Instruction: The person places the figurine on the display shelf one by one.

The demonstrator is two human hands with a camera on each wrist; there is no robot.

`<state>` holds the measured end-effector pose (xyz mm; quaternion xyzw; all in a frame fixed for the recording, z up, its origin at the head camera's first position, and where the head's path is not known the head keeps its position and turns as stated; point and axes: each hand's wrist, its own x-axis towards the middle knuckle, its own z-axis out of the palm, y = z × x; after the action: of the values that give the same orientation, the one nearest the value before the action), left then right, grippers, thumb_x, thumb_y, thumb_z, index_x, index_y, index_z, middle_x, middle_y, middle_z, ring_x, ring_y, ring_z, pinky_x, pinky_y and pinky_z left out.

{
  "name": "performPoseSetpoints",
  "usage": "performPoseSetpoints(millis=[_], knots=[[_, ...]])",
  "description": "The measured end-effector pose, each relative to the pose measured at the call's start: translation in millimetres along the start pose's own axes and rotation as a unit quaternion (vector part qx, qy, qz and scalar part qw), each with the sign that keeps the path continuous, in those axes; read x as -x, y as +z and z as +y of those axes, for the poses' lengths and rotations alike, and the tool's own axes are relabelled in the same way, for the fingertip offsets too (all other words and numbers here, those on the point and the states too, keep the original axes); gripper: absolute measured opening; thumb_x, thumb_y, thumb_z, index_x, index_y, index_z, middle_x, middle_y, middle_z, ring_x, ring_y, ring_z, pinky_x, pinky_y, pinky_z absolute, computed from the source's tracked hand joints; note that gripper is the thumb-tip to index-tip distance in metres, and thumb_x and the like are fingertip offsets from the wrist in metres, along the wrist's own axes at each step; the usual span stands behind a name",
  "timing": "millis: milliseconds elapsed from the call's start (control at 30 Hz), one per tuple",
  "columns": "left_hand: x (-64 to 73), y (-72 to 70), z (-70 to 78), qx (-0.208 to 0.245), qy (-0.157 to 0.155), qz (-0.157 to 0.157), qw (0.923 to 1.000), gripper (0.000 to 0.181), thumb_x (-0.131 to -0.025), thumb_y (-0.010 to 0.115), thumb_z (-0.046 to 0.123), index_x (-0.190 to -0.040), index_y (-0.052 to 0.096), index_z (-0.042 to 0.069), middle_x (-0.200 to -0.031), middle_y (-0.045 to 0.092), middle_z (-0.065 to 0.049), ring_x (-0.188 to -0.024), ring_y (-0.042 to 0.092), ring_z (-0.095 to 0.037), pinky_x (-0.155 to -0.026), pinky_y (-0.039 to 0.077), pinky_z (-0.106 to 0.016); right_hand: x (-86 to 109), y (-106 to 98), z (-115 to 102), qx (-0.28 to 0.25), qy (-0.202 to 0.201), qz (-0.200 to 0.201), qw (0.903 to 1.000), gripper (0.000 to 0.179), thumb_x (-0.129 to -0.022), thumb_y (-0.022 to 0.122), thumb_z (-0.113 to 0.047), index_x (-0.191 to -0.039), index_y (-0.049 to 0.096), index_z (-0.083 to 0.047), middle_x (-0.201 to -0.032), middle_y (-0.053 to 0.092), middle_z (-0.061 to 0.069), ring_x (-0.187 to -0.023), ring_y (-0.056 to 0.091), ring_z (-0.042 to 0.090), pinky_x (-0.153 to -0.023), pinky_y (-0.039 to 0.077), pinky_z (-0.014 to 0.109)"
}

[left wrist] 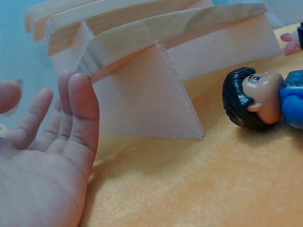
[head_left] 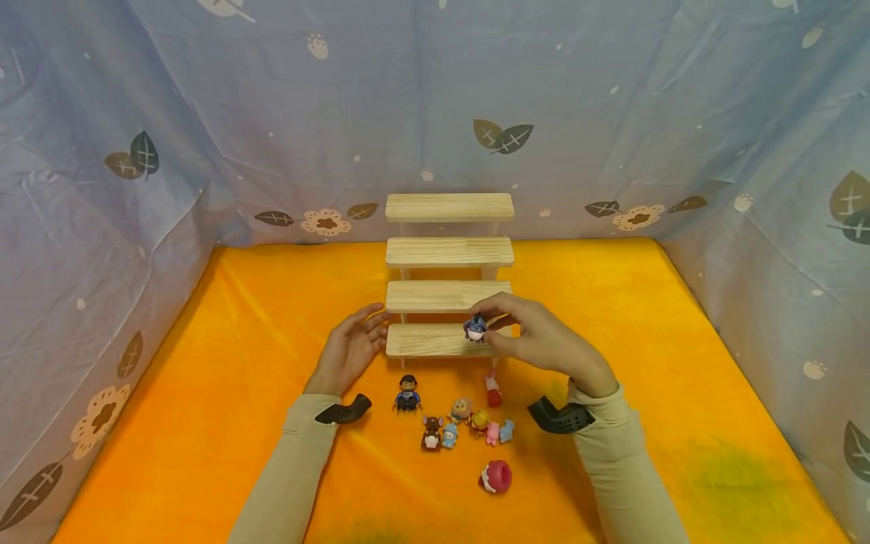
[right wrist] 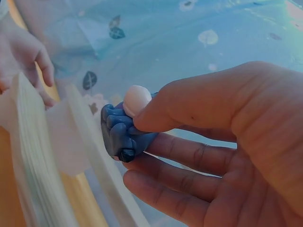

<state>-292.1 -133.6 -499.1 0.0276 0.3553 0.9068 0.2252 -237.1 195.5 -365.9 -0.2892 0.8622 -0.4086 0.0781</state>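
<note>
My right hand (head_left: 544, 336) pinches a small purple-blue donkey figurine (head_left: 475, 328) between thumb and fingers, over the right part of the lowest step of a wooden tiered shelf (head_left: 424, 341). The right wrist view shows the thumb across the donkey figurine (right wrist: 120, 130) near its pale muzzle, fingers behind it. At the shelf's left end, my left hand (head_left: 347, 353) is held with loosely spread fingers and nothing in it. In the left wrist view, that hand's fingertips (left wrist: 84, 87) are right at the corner of the wooden step (left wrist: 123, 45).
In front of the shelf lie a black-haired doll figure (head_left: 407, 394), a brown mouse-like figure (head_left: 431, 434), a pink-and-red figure (head_left: 492, 389) and several smaller toys. A dark pink hollow piece (head_left: 497, 477) is nearest the front. Grey patterned cloth (head_left: 326, 113) surrounds the orange mat (head_left: 272, 302).
</note>
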Motion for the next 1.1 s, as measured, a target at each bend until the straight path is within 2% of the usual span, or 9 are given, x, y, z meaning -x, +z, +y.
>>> performPoseSetpoints(millis=[267,467,667,800,933,1100], knots=[[0.0,-0.2,-0.4,-0.003,-0.001,-0.001,1.0,0.055,-0.112,0.037,0.029,-0.157,0.023,0.001,-0.126,0.061,-0.006,-0.095,0.059,-0.015,-0.084,0.052,-0.025,2.2,-4.9,5.2,0.012,-0.002,0.016,0.9998,0.036,-0.097,0.062,-0.003,-0.134,0.059,-0.005,-0.125,0.066,0.01,-0.114,0.066,0.029,-0.095,0.054,0.052],[0.6,-0.2,-0.4,-0.008,0.0,-0.001,1.0,0.054,-0.111,0.038,0.03,-0.156,0.025,0.002,-0.127,0.06,-0.006,-0.095,0.059,-0.014,-0.083,0.052,-0.025,3.5,-8.8,8.3,0.031,0.013,0.03,0.999,0.038,-0.096,0.064,-0.002,-0.133,0.06,-0.004,-0.126,0.066,0.01,-0.113,0.064,0.031,-0.096,0.053,0.053],[0.1,0.5,-0.4,-0.01,0.003,0.0,1.0,0.049,-0.111,0.038,0.029,-0.152,0.033,0.003,-0.127,0.061,-0.006,-0.094,0.059,-0.015,-0.083,0.052,-0.025,4.6,-11.9,12.3,0.033,0.024,0.032,0.9987,0.037,-0.096,0.063,-0.001,-0.133,0.06,-0.003,-0.127,0.066,0.013,-0.113,0.064,0.034,-0.096,0.053,0.056],[0.3,0.7,-0.2,-0.01,0.003,-0.001,0.9999,0.051,-0.111,0.038,0.029,-0.154,0.03,0.002,-0.126,0.061,-0.006,-0.095,0.059,-0.014,-0.084,0.052,-0.025,5.0,-13.1,15.0,0.033,0.027,0.029,0.9987,0.035,-0.097,0.063,-0.002,-0.132,0.061,-0.003,-0.125,0.067,0.013,-0.113,0.064,0.035,-0.096,0.053,0.055],[0.4,-0.2,0.6,-0.006,0.005,-0.012,0.9999,0.052,-0.112,0.037,0.028,-0.155,0.028,0.002,-0.127,0.061,-0.006,-0.095,0.059,-0.015,-0.085,0.052,-0.026,4.4,-14.2,16.7,0.04,0.041,0.022,0.9981,0.034,-0.097,0.063,-0.003,-0.131,0.062,-0.005,-0.122,0.069,0.012,-0.112,0.064,0.033,-0.094,0.052,0.053],[0.9,-0.9,0.5,-0.005,0.004,-0.016,0.9998,0.054,-0.112,0.037,0.028,-0.156,0.025,0.001,-0.13,0.061,-0.008,-0.095,0.06,-0.015,-0.084,0.052,-0.026,3.4,-14.6,20.2,0.049,0.049,0.014,0.9975,0.031,-0.096,0.064,-0.003,-0.127,0.064,-0.008,-0.114,0.07,0.008,-0.104,0.064,0.025,-0.09,0.052,0.047]])
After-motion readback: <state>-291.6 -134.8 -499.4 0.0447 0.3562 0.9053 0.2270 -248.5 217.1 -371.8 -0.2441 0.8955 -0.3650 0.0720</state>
